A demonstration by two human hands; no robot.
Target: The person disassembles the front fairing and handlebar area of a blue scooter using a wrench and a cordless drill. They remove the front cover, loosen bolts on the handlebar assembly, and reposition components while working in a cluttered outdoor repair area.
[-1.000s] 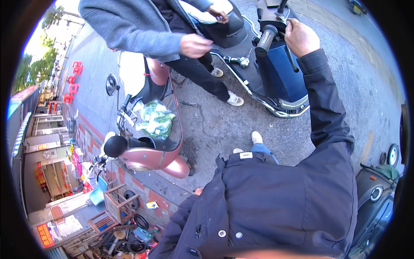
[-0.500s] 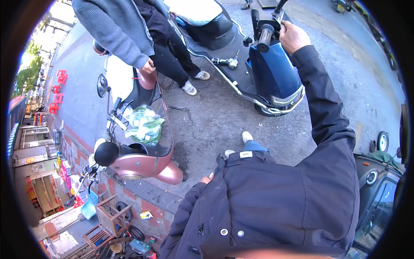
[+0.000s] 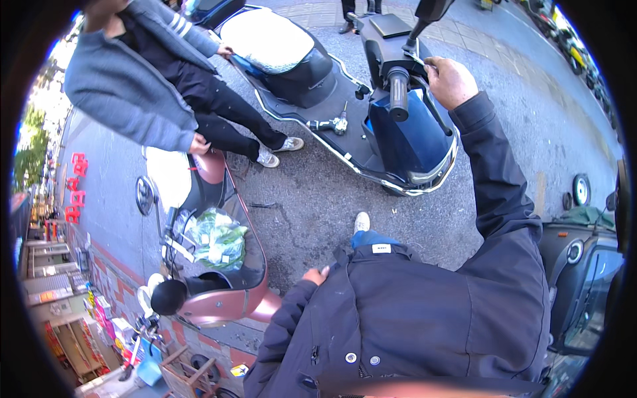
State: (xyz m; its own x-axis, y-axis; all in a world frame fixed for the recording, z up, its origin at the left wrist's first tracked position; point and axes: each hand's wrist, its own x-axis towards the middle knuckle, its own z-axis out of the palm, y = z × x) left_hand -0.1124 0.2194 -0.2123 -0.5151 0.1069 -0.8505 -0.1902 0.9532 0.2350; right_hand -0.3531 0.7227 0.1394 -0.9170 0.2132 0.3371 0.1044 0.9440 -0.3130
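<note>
Where the dark blue scooter (image 3: 406, 139) stands at upper centre, the wearer's right hand (image 3: 452, 83) has bent fingers at the control lever (image 3: 417, 60) beside the handlebar grip (image 3: 398, 93), perhaps to steady it; I cannot tell how firmly. At lower centre, the left hand (image 3: 316, 275) hangs half-curled beside the dark jacket (image 3: 411, 298), palm hidden, so anything held is unclear. A drill (image 3: 332, 125) lies on the scooter's footboard (image 3: 357, 144), likely for easy reach. Compared with half a second ago, scooter and co-worker (image 3: 126, 93) appear lower and further left, while the right hand stays by the grip.
</note>
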